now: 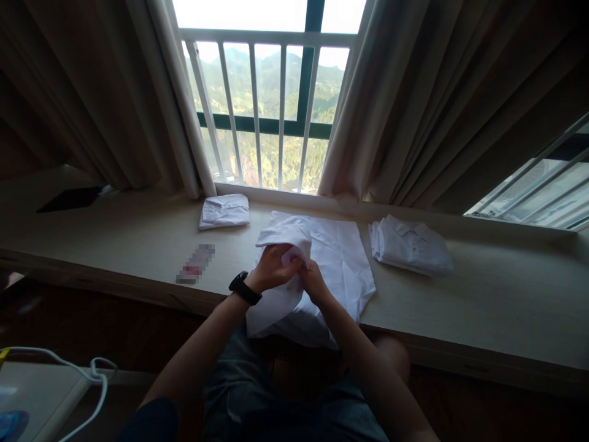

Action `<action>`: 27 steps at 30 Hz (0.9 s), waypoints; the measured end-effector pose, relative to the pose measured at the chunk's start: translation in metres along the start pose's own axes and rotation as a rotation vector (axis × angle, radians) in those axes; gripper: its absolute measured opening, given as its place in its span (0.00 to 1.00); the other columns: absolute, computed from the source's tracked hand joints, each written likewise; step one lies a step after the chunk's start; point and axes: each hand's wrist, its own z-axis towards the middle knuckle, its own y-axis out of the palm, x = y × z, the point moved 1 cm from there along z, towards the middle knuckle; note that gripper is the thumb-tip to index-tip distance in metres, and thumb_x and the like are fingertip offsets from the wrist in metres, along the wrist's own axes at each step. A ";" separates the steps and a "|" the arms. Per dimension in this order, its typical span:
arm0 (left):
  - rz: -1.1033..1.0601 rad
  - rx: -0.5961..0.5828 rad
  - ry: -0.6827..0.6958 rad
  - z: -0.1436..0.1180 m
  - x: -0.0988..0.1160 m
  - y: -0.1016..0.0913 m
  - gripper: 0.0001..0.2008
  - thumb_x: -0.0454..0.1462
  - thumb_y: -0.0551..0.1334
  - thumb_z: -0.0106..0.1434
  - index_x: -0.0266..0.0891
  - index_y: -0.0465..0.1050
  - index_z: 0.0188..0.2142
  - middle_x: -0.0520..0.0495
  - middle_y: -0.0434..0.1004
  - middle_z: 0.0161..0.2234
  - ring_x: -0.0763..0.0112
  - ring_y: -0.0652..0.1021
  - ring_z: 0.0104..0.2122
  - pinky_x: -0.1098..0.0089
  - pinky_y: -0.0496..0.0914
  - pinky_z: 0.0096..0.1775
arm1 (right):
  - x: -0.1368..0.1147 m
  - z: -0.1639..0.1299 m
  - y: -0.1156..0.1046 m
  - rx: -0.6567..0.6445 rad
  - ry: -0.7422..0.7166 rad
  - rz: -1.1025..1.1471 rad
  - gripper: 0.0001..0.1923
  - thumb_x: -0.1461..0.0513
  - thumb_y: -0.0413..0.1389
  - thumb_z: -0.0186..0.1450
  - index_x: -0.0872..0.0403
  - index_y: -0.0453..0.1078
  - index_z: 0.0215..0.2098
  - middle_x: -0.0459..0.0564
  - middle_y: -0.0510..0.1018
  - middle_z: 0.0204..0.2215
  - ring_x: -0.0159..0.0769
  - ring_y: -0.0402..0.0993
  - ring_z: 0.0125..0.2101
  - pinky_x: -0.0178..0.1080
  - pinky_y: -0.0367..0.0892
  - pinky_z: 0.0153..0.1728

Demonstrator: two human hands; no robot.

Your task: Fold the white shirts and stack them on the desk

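Observation:
A white shirt (343, 252) lies spread over the window ledge, its near part hanging over the front edge toward my lap. My left hand (275, 267), with a dark watch on the wrist, is closed on a raised, bunched part of the shirt; some fabric drapes over its fingers. Close against it, my right hand (313, 281) pinches the same bunched cloth. Which part of the shirt they grip is hard to make out. To the right rests a stack of folded white shirts (411, 245). A smaller folded white garment (224, 212) sits at the left near the window.
A pixelated flat item (196, 264) lies on the ledge (124, 239) left of the shirt. Farther left is a dark flat object (69, 199). Curtains (405, 98) flank the barred window (257, 110). A white cable (99, 380) crosses a table corner at lower left.

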 end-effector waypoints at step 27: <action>0.006 0.051 -0.129 -0.066 -0.033 0.032 0.24 0.35 0.60 0.63 0.43 0.66 0.59 0.43 0.73 0.55 0.61 0.73 0.55 0.58 0.69 0.57 | -0.039 -0.024 -0.060 0.325 -0.200 -0.189 0.15 0.49 0.62 0.61 0.52 0.72 0.37 0.46 0.76 0.29 0.36 0.71 0.30 0.38 0.67 0.33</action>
